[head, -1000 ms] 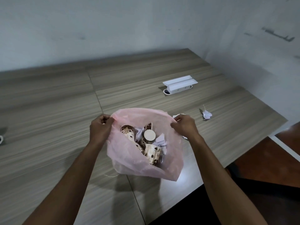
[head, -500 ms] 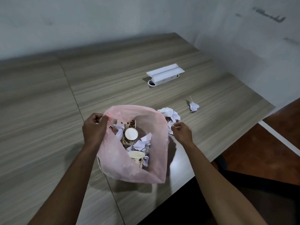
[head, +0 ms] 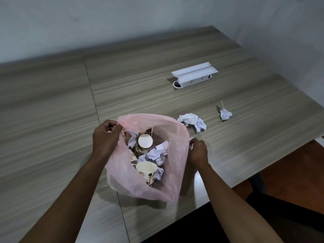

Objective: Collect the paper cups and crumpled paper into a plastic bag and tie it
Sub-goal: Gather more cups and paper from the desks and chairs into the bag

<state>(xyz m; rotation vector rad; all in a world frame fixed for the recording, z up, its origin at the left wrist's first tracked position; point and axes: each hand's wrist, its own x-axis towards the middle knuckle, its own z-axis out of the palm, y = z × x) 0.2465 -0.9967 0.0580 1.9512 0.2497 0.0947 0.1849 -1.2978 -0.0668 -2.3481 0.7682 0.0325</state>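
Two hands at a thin, wrinkled pink plastic bag (head: 122,176) whose mouth gapes open on the wood-grain table (head: 52,106).

The left hand (head: 105,137) has its fingers curled round the bag's rim, pinching the filmy plastic; inside, just right of those fingers, sit brown-patterned paper cups (head: 142,146) with round white rims among balls of creased white paper (head: 155,153). The right hand (head: 199,151), which half a second ago pinched beside the rim, now curls its fingertips on a small white scrap, though whether it also grips the bag edge is hard to tell. Beyond those fingers lie a crumpled paper wad (head: 192,121) and, farther off, a smaller twisted one (head: 225,114); a white angular socket box (head: 193,74) stands well beyond.
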